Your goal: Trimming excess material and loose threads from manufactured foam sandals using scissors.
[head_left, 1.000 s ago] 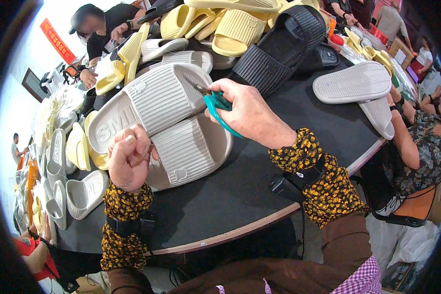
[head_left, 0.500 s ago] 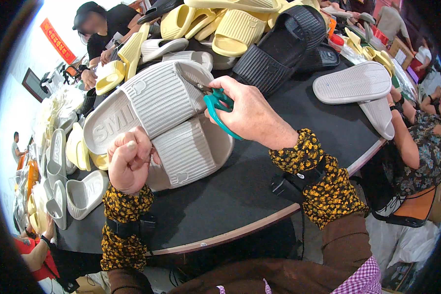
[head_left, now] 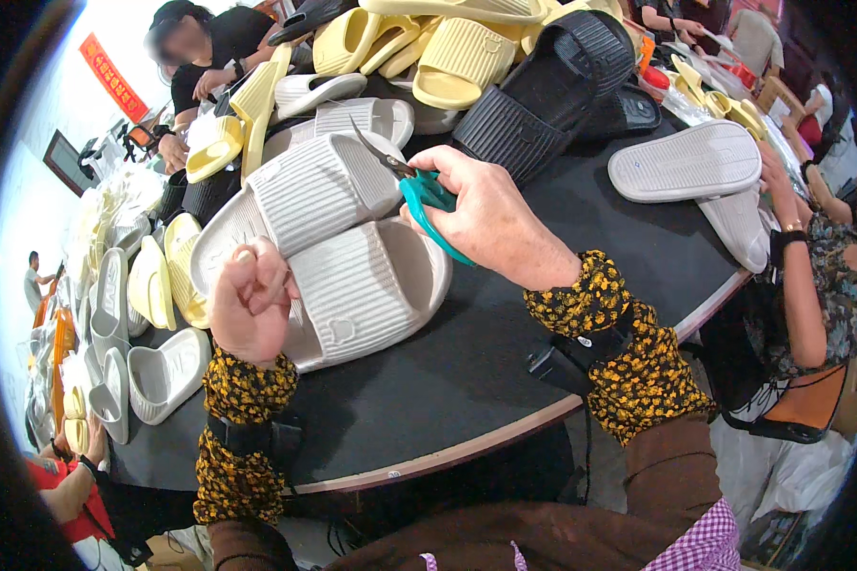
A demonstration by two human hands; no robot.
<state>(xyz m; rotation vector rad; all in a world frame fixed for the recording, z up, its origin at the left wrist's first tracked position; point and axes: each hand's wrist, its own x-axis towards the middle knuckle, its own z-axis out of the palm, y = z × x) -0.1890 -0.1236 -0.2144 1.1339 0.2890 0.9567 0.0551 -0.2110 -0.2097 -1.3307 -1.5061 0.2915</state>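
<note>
1. Barely anything shifts from a moment ago: both hands hold almost the same spots, and the scissors [head_left: 419,186] stay poised over the upper grey slide.
2. Far left, cream and pale yellow slippers [head_left: 152,285] stack up along the edge of the black table [head_left: 467,381].
3. Left hand [head_left: 249,306] is curled into a closed fist, thumb up, hovering at the near end of the lower grey slide [head_left: 371,290]; whether it pinches anything, I cannot tell.
4. Centre, the upper grey slide [head_left: 305,195] lies touching the lower one, both ribbed.
5. Right hand [head_left: 486,214] grips the green scissor handles, blades parted and pointing up-left above the upper slide's strap.
6. Behind, black slides [head_left: 543,86] and a yellow heap crowd the back.
7. Right, a sole-up grey slipper [head_left: 686,162] lies well apart, near another person's arm [head_left: 805,285].
</note>
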